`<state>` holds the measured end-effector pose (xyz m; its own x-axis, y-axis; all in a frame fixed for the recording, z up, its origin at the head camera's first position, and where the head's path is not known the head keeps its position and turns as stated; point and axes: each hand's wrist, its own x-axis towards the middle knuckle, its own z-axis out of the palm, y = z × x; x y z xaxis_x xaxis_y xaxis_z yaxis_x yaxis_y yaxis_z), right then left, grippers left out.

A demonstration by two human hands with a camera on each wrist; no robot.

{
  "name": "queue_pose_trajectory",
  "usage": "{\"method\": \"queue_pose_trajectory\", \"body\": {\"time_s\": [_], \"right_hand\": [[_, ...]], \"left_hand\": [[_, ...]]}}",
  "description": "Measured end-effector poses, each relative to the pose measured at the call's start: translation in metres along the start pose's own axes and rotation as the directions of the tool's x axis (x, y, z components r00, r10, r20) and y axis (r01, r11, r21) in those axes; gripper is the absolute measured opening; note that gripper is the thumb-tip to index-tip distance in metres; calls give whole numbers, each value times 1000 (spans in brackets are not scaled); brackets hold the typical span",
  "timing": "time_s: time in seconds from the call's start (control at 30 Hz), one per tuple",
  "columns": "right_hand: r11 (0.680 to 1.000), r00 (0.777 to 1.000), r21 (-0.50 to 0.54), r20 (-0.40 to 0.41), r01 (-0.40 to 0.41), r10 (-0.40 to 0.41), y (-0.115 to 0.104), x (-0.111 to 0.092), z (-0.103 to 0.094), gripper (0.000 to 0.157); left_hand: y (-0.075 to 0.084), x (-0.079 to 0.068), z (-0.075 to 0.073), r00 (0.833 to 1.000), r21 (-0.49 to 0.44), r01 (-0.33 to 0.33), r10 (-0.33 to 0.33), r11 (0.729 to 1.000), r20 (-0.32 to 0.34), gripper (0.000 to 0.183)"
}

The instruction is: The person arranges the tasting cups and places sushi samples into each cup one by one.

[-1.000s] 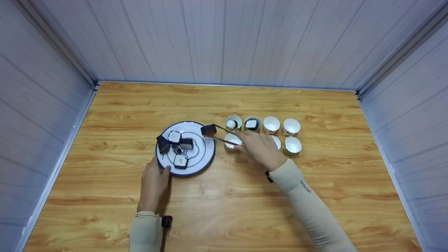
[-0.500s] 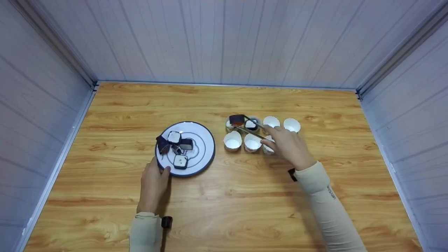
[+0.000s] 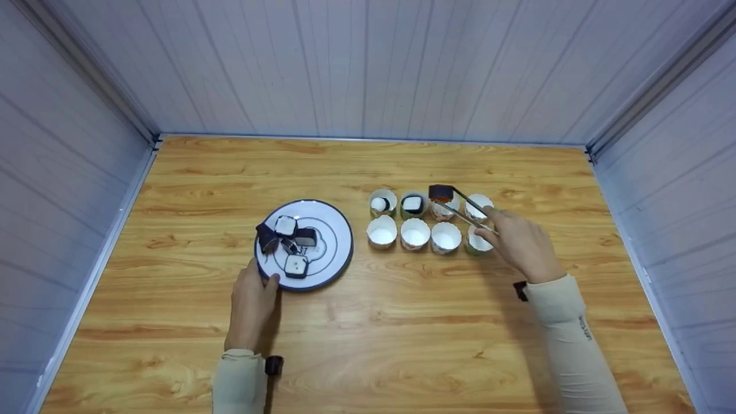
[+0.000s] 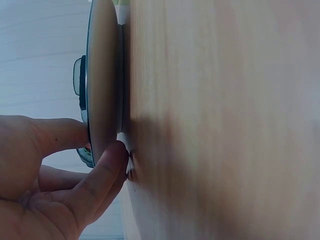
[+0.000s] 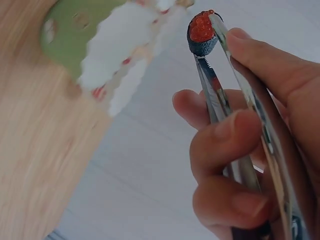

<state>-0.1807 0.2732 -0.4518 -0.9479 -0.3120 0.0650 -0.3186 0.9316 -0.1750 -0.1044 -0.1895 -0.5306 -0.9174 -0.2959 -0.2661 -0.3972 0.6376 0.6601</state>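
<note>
My right hand (image 3: 526,244) grips metal tongs (image 5: 245,100) with serrated tips. Between the tips is a roe sushi piece (image 3: 441,192), dark-wrapped with orange-red roe (image 5: 202,27). It hangs over the third paper cup (image 3: 445,211) of the back row, partly covering it. My left hand (image 3: 253,305) pinches the near left rim of a white, blue-edged plate (image 3: 330,253), thumb on top and fingers underneath. On the plate lie several sushi pieces, including a white-topped one (image 3: 296,266) and a dark-wrapped one (image 3: 267,237).
Paper cups stand in two rows right of the plate. The back-left cup (image 3: 383,202) holds a white-and-dark piece, and its neighbour cup (image 3: 414,205) a white-topped one. Nearer cups (image 3: 382,232) show bare white insides. Panel walls (image 3: 368,75) enclose the wooden table (image 3: 368,345).
My right hand has carried the roe sushi in the tongs rightward, from the plate's right edge past the first two back cups to above the third. The left hand and plate stay put.
</note>
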Motion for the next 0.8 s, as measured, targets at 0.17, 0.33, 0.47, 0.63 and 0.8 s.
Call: {"method": "queue_pose_trajectory", "body": {"time_s": [0.17, 0.33, 0.47, 0.63, 0.8], "right_hand": [[999, 1000, -45, 19, -21, 22, 8, -2, 2, 51], [997, 999, -77, 21, -25, 27, 9, -1, 5, 49], [997, 999, -79, 30, -20, 23, 7, 1, 7, 48], [996, 998, -88, 50, -28, 33, 6, 2, 7, 47], [994, 996, -97, 69, -42, 49, 5, 4, 6, 45]], "left_hand": [[-2, -1, -1, 999, 17, -41, 41, 999, -20, 55], [-3, -2, -1, 997, 21, -74, 74, 997, -38, 54], [-3, -3, 0, 997, 12, -65, 65, 998, -32, 55], [-1, -3, 0, 1000, -10, -19, 19, 1000, 3, 56], [-1, -1, 0, 1000, -14, -4, 4, 1000, 12, 57]]}}
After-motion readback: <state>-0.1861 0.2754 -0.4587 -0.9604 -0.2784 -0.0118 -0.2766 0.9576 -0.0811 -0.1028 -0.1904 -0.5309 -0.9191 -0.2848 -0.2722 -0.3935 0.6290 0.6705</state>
